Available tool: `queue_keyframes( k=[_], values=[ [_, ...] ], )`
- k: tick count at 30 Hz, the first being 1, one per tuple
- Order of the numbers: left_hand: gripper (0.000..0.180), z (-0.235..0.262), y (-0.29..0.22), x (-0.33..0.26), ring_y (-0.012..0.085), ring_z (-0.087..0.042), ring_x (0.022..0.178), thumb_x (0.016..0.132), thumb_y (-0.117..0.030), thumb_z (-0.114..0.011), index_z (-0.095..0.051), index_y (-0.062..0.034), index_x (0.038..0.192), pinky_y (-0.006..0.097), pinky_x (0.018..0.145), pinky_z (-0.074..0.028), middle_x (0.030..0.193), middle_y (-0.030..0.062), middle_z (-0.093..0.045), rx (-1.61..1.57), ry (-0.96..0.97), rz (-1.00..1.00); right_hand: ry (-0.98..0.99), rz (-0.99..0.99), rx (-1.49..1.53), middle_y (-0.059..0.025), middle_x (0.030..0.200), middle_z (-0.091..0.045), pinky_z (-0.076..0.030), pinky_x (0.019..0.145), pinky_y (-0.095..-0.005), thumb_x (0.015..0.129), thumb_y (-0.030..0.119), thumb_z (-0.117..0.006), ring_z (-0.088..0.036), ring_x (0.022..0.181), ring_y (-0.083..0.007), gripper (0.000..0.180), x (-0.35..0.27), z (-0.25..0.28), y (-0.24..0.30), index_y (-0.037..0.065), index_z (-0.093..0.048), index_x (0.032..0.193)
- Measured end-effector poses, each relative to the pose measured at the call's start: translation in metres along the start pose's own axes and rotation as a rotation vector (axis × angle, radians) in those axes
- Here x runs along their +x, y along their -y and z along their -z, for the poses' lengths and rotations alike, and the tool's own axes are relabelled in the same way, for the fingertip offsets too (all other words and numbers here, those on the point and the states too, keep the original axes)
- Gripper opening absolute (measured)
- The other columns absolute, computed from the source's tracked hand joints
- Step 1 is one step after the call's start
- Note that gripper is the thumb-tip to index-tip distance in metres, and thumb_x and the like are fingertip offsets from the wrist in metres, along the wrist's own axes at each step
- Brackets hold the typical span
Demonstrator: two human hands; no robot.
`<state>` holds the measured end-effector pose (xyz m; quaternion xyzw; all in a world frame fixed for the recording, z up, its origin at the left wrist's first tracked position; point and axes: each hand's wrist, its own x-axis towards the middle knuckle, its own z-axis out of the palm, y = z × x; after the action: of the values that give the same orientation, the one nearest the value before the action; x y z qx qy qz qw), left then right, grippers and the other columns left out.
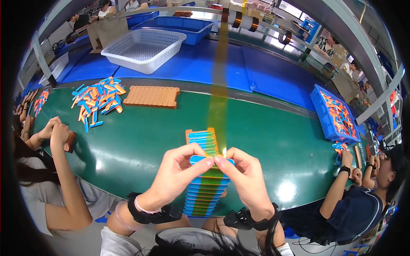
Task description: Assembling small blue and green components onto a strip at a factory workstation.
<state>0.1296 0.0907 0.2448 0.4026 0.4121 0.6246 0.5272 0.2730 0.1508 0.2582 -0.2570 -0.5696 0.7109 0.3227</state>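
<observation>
My left hand (181, 166) and my right hand (241, 170) meet at the near edge of the green table, thumbs almost touching. Both are closed on a flat blue strip (196, 159) with rounded ends, with yellow see-through tape (218, 85) crossing it between my thumbs. Below my hands hangs a ladder-like row of blue-and-orange strips (190, 200), the tape running down its middle. Just beyond my fingers lies a grooved orange holder (189, 133) with more blue strips in its grooves, partly under the tape. My curled fingers hide the strip's underside.
A pile of blue and orange strips (98, 98) lies left, beside another grooved orange block (151, 96). Behind stand a white basket (145, 64) and a blue bin (192, 38). Tape rolls (243, 21) hang overhead. People sit both sides; a filled blue crate (318, 115) stands right.
</observation>
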Motion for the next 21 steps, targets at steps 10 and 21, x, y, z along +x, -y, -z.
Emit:
queue_keyframes(
  k=[10,21],
  values=[
    [0.011,-0.028,0.089,-0.096,0.0066,-0.045,0.058,0.082,-0.01,-0.057,-0.054,0.0006,0.08,0.02,0.05,-0.036,0.072,0.0027,-0.051,0.17,0.083,0.148,-0.018,-0.172,-0.252,0.0002,0.076,-0.058,-0.039,0.06,-0.0185,0.079,0.006,-0.06,-0.049,0.067,-0.0041,0.007,-0.114,0.035,-0.08,0.001,-0.056,0.082],
    [0.048,-0.01,0.068,-0.066,0.0287,-0.043,0.091,0.064,-0.012,-0.071,-0.049,0.0051,0.103,0.035,0.078,-0.039,0.113,0.0134,-0.049,1.347,-0.389,-0.191,-0.219,-0.267,-0.06,-0.0093,0.086,-0.06,-0.045,0.06,-0.0176,0.076,-0.004,-0.06,-0.056,0.072,-0.0066,0.012,-0.12,0.021,-0.076,-0.002,-0.05,0.08]
  ],
)
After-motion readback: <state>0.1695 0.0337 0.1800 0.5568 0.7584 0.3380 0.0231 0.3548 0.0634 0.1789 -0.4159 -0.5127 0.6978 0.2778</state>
